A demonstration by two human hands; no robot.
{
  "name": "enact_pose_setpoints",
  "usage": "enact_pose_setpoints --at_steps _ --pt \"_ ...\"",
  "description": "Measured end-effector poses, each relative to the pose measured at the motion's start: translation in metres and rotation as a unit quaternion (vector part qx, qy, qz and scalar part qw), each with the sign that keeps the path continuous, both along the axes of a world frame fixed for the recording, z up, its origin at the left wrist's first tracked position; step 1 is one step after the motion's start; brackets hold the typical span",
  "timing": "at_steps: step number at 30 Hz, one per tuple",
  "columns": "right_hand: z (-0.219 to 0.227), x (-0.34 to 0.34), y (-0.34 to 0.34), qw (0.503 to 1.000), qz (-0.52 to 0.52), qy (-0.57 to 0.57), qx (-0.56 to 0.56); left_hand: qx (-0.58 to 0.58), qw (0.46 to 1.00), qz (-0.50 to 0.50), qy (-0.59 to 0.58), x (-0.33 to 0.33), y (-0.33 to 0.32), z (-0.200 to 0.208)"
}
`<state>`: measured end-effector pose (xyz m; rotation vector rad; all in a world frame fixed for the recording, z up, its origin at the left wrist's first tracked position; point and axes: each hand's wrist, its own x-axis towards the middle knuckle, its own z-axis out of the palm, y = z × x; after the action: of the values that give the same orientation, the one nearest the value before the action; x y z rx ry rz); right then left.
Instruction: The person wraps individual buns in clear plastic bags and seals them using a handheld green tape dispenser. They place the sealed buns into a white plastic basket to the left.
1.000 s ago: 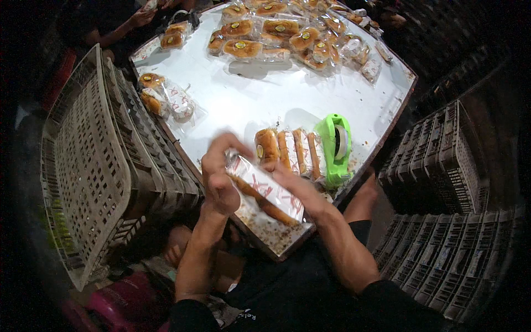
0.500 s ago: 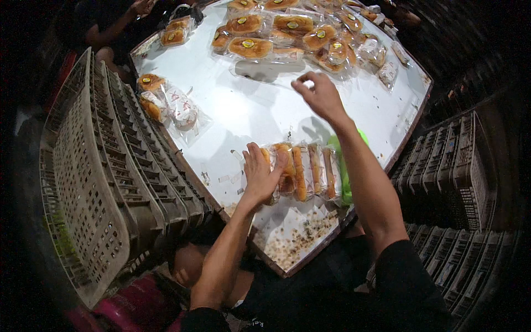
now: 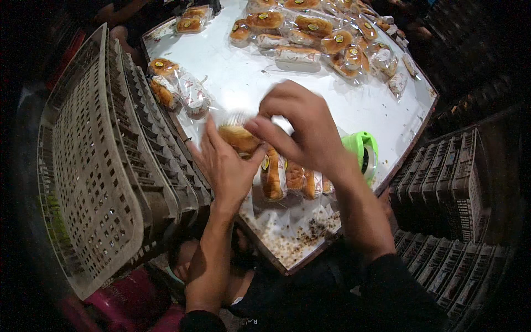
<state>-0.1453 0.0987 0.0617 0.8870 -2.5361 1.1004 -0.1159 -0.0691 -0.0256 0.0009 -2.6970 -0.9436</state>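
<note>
A bun in clear wrapping (image 3: 237,138), blurred, is tilted up over the left part of the table. My left hand (image 3: 224,166) holds it between thumb and fingers. Close against its right side is my right hand (image 3: 304,127), fingers curled and thumb pointing at the bun; whatever its fingertips pinch is hidden. Just below the hands, a row of wrapped buns (image 3: 272,177) stands on edge, partly covered by my right wrist. A bright green tape dispenser (image 3: 362,149) sits right of my right forearm.
A heap of wrapped buns (image 3: 312,27) covers the white table's (image 3: 406,113) far side. More wrapped buns (image 3: 166,88) lie at its left edge. Stacked grey plastic crates (image 3: 99,160) crowd the left, others (image 3: 442,177) the right. Dark crumbs (image 3: 310,229) litter the near corner.
My right hand has come back from near the heap to beside my left. My left hand has moved left and up from the row and now holds a wrapped bun.
</note>
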Motion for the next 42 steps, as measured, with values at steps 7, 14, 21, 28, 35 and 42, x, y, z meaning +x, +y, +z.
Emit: enact_pose_setpoints --at_steps 7,14,21,28,35,42 --pt "-0.101 0.12 -0.001 0.875 -0.204 -0.201 -0.39 0.471 0.854 -0.192 -0.108 0.038 0.046 -0.003" --pt "-0.059 0.15 0.019 0.936 -0.156 -0.084 -0.303 0.423 0.888 -0.166 0.064 0.078 0.049 0.015" --pt "-0.051 0.167 0.024 0.857 -0.203 -0.053 -0.471 0.46 0.872 -0.144 0.091 0.106 0.058 0.03" --pt "-0.033 0.17 -0.001 0.788 -0.175 -0.087 -0.584 0.378 0.856 -0.106 0.337 0.11 0.085 0.029" --pt "-0.034 0.166 0.0 0.881 -0.279 0.005 -0.382 0.472 0.867 -0.144 -0.064 0.117 0.063 0.044" --pt "-0.032 0.161 0.003 0.963 -0.25 0.051 -0.084 0.501 0.856 -0.124 0.039 0.094 0.062 0.05"
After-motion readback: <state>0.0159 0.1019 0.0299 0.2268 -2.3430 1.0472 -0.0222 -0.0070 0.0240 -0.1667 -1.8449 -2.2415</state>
